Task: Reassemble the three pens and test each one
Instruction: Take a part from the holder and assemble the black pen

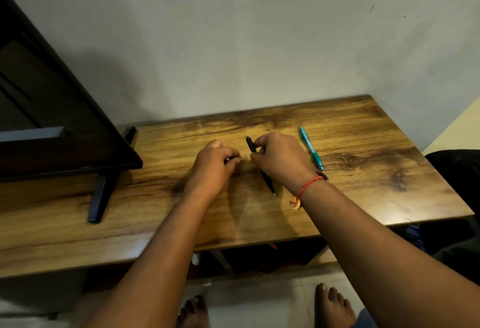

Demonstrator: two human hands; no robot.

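Your right hand (280, 159) grips the black pen (268, 182) near its upper end, with fingers and thumb curled round the barrel. The pen slants, its tip toward you and low over the table (363, 172). Whether the tip touches the wood is unclear. This hold probably steadies the barrel so its top end faces your other hand for fitting or twisting a part.

Your left hand (215, 164) sits just beside it, close to the wood, with its fingers curled inward. Something small may be pinched at the fingertips, but the blur hides it, so I cannot tell whether that hand holds anything.

The teal pen (310, 150) lies flat on the table just to the right of your right hand. It looks whole and seems set aside. A third pen is not visible.

A red thread (307, 185) circles your right wrist. At the left, well apart from the hands, a dark screen (52, 120) stands on the table, with one stand foot (101, 198) reaching toward you. Nothing lies between your two hands, so nothing appears to block the work.
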